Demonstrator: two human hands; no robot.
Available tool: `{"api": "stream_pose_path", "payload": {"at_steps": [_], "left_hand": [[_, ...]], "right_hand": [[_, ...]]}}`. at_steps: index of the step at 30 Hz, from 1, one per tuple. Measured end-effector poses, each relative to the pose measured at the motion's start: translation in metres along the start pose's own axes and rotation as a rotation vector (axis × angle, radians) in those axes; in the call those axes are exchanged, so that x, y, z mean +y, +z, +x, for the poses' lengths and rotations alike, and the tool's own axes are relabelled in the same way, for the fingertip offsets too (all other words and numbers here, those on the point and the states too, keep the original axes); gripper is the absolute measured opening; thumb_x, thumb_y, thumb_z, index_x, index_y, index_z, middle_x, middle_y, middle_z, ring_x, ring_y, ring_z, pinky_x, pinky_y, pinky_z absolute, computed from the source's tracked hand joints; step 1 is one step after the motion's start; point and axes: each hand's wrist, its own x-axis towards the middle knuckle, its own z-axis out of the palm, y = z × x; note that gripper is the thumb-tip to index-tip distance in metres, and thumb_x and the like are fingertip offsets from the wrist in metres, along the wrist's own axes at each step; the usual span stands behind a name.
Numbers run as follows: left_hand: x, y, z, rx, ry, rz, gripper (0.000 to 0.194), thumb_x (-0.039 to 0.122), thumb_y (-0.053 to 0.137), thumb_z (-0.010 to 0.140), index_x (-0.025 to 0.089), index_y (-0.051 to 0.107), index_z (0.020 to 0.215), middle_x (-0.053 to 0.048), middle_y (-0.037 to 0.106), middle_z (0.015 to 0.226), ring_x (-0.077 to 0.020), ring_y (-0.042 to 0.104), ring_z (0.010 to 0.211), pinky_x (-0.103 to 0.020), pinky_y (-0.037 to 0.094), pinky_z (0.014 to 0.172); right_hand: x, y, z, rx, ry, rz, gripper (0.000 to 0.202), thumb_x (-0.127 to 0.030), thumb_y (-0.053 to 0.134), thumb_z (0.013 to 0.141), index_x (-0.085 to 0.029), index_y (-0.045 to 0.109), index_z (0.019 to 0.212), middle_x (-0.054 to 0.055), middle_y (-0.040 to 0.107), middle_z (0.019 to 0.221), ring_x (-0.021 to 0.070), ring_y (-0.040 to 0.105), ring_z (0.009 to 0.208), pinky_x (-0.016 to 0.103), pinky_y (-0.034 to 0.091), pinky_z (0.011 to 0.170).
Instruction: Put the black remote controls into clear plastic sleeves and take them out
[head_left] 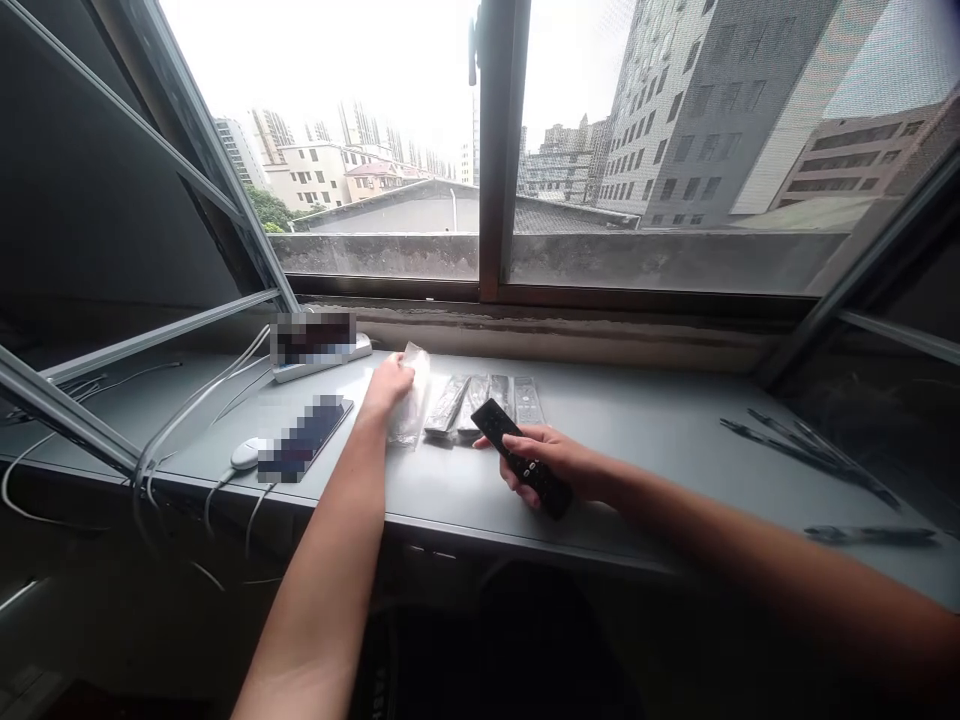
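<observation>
Head cam: see what in R hand (566, 460)?

— Clutching black remote (529, 465), w/ thumb on btn face & fingers curled round underside. Held above surface (645, 425), approx. mid-view nr front edge, tilted w/ far end to upper L.

— Got it. And in L hand (391, 382)?

— Gripping clear bag (407, 422) by upper part, farther back than R hand. Can't tell contents, too much glare.

— See anything btwn both hands?

— Yep: packs (448, 405) in shiny plastic, lying side by side in a row, just R of bag. Partly hidden behind remote; can't tell exact qty.

— And over on L?

— Phone (315, 435) lying flat, pixelated in part, w/ white puck (247, 453) just beside & cables (210, 500) hanging over front edge. Farther back, white strip (364, 345), also pixelated on top.

— Far R?

— Pens (870, 536), dark & slim, scattered well apart from remote. Too blurry for more detail.

— Behind all that?

— Window (495, 150) w/ bldgs (705, 120) outside, plus metal frame (219, 150) slanting on L.
</observation>
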Motion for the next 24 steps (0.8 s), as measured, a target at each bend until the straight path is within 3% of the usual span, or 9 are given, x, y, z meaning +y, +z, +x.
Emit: {"api": "stream_pose_path", "payload": {"at_steps": [3,5,7,9,13,18,24], "left_hand": [[-0.004,-0.005,-0.001,0.034,0.091,0.180,0.034,-0.008,0.083,0.067,0.021,0.067,0.077,-0.012,0.075,0.099,-0.0298,0.063,0.138,-0.025,0.051,0.102],[-0.008,-0.001,-0.007,0.022,0.212,0.360,0.034,0.006,0.094,0.066,0.022,0.067,0.081,-0.016,0.074,0.123,-0.0339,0.050,0.152,-0.030,0.048,0.113],[-0.010,0.005,-0.015,-0.037,0.344,0.670,0.038,0.024,0.100,0.064,0.022,0.070,0.089,-0.018,0.068,0.142,-0.0410,0.044,0.156,-0.042,0.042,0.122],[-0.010,0.010,-0.021,-0.144,0.379,1.011,0.039,0.038,0.095,0.071,0.022,0.075,0.101,-0.020,0.063,0.152,-0.0463,0.044,0.153,-0.054,0.036,0.127],[-0.004,0.011,-0.029,-0.265,0.333,1.506,0.040,0.039,0.066,0.094,0.022,0.074,0.129,-0.019,0.056,0.161,-0.0453,0.048,0.149,-0.061,0.038,0.122],[0.003,0.005,-0.031,-0.220,0.317,1.597,0.044,0.030,0.055,0.097,0.018,0.073,0.135,-0.023,0.056,0.160,-0.0454,0.051,0.145,-0.060,0.045,0.115],[-0.003,0.008,-0.033,-0.193,0.366,1.555,0.047,0.037,0.055,0.098,0.018,0.072,0.137,-0.022,0.059,0.156,-0.0459,0.054,0.141,-0.061,0.045,0.113]], "right_hand": [[-0.001,0.000,0.000,0.002,0.015,0.024,0.059,-0.060,0.070,0.104,-0.017,0.066,0.143,0.003,0.072,0.083,0.0133,0.064,0.055,0.026,0.056,0.055],[-0.002,0.001,0.000,-0.002,0.020,0.031,0.058,-0.060,0.070,0.103,-0.016,0.066,0.141,0.003,0.073,0.083,0.0137,0.064,0.055,0.026,0.056,0.054],[-0.002,0.001,0.001,-0.001,0.022,0.042,0.058,-0.059,0.068,0.105,-0.015,0.066,0.141,0.003,0.072,0.082,0.0138,0.064,0.055,0.026,0.056,0.054],[-0.001,0.000,0.002,-0.007,0.032,0.086,0.061,-0.063,0.060,0.107,-0.014,0.065,0.142,0.004,0.072,0.081,0.0144,0.063,0.054,0.027,0.056,0.055],[0.002,-0.005,0.005,-0.018,0.054,0.244,0.066,-0.062,0.037,0.112,-0.010,0.063,0.145,0.008,0.073,0.083,0.0187,0.065,0.056,0.032,0.057,0.056],[-0.002,-0.006,0.006,0.026,0.052,0.368,0.057,-0.046,0.034,0.112,-0.008,0.064,0.142,0.010,0.073,0.081,0.0208,0.064,0.056,0.033,0.054,0.056],[-0.024,-0.001,0.011,0.178,-0.068,0.588,0.044,-0.032,0.040,0.105,-0.008,0.066,0.130,0.010,0.069,0.081,0.0185,0.059,0.059,0.030,0.052,0.056]]}}
